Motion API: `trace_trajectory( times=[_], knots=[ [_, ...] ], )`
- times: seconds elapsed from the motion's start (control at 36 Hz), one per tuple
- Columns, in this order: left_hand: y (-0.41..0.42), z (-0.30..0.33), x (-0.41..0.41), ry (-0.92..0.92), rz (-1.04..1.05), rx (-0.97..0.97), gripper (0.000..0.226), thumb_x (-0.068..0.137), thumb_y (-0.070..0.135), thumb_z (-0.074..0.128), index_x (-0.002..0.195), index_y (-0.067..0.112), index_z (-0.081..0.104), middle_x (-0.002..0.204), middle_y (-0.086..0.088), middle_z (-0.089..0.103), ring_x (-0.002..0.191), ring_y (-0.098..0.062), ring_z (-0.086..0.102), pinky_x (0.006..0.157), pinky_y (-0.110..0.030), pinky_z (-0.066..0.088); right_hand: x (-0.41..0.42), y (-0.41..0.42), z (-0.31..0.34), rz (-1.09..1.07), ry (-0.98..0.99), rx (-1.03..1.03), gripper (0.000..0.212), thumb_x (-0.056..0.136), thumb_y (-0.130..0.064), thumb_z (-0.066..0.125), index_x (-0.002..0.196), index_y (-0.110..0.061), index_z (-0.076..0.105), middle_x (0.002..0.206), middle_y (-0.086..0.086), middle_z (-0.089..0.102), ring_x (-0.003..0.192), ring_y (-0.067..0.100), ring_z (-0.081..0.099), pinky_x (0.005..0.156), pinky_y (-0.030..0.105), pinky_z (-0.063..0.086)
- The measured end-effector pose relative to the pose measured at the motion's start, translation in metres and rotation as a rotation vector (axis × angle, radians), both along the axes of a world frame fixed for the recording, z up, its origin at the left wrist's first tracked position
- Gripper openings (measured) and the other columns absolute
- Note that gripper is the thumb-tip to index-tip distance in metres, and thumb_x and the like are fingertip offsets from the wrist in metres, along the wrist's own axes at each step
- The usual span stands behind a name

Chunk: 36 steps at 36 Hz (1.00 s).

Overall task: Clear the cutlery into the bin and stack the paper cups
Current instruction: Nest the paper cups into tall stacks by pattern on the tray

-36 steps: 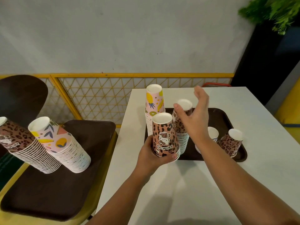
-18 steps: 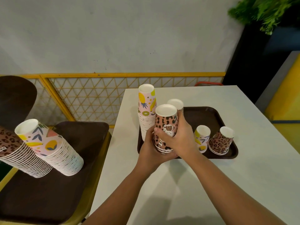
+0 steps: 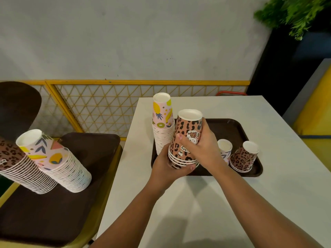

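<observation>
Leopard-print cup stack (image 3: 186,140) upside down, held over front edge of brown tray (image 3: 232,129) on white table (image 3: 268,194). Left hand (image 3: 166,169) cups stack's bottom rims; right hand (image 3: 204,149) wraps top cup. Fruit-print stack (image 3: 163,126) just left, on tray. 2 small stacks (image 3: 244,155) at tray's right. 2 tall stacks (image 3: 53,161) lean on left tray (image 3: 71,203).

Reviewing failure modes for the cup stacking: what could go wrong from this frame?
1. The leopard-print stack, held in both the left hand and right hand, sits close beside the tall fruit-print stack; a sideways nudge may topple it.
2. The two stacks on the side tray, fruit-print and leopard-print, look tilted and might slide.
</observation>
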<state>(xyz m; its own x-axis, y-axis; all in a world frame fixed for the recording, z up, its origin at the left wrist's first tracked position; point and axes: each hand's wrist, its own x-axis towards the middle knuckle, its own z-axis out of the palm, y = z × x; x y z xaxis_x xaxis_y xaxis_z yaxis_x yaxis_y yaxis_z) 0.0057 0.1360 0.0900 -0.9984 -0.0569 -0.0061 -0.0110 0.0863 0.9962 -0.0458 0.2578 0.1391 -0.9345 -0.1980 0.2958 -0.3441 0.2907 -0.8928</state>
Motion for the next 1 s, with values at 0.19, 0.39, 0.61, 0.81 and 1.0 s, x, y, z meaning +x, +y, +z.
trace_trajectory(
  times=[0.19,0.39,0.61,0.81,1.0],
  knots=[
    [-0.006,0.001,0.001,0.009,0.003,0.025,0.070,0.067,0.005,0.084,0.118,0.036,0.047,0.118,0.013,0.063,0.107,0.001,0.062,0.083,-0.019,0.053,-0.003,-0.005,0.002,0.056,0.003,0.002,0.054,0.079,-0.024,0.070,0.124,-0.020,0.041,0.108,-0.011,0.055,0.098,0.001,0.054,0.073,-0.004,0.040],
    [-0.011,-0.001,0.003,-0.040,-0.038,0.094,0.084,0.055,0.029,0.083,0.131,0.023,0.047,0.123,0.003,0.064,0.113,-0.014,0.062,0.090,-0.035,0.055,-0.003,-0.004,0.008,0.084,0.018,-0.055,0.043,0.079,-0.019,0.069,0.107,-0.033,0.040,0.097,-0.025,0.054,0.085,-0.021,0.054,0.070,-0.001,0.042],
    [-0.011,-0.011,0.007,-0.093,-0.034,0.071,0.079,0.049,0.032,0.083,0.121,0.027,0.051,0.116,0.003,0.065,0.108,-0.012,0.063,0.088,-0.031,0.054,-0.010,0.004,0.046,-0.006,0.109,-0.233,0.054,0.064,-0.052,0.070,0.108,-0.033,0.045,0.101,-0.016,0.062,0.096,-0.001,0.063,0.080,0.016,0.052],
    [-0.016,-0.006,0.008,-0.083,0.036,0.114,0.078,0.044,0.035,0.084,0.115,0.030,0.052,0.115,0.005,0.066,0.105,-0.009,0.064,0.079,-0.023,0.055,-0.037,0.007,0.073,-0.157,0.281,-0.355,0.071,0.071,-0.047,0.065,0.126,-0.011,0.037,0.110,-0.012,0.056,0.100,-0.006,0.058,0.081,0.013,0.048],
    [-0.020,0.012,0.004,-0.023,0.096,0.099,0.074,0.042,0.039,0.082,0.109,0.032,0.052,0.109,0.010,0.066,0.099,-0.001,0.065,0.074,-0.017,0.054,-0.058,0.005,0.033,-0.148,0.157,-0.111,0.070,0.075,-0.035,0.073,0.131,-0.015,0.036,0.117,-0.006,0.055,0.102,0.000,0.053,0.080,0.006,0.042]
  ],
)
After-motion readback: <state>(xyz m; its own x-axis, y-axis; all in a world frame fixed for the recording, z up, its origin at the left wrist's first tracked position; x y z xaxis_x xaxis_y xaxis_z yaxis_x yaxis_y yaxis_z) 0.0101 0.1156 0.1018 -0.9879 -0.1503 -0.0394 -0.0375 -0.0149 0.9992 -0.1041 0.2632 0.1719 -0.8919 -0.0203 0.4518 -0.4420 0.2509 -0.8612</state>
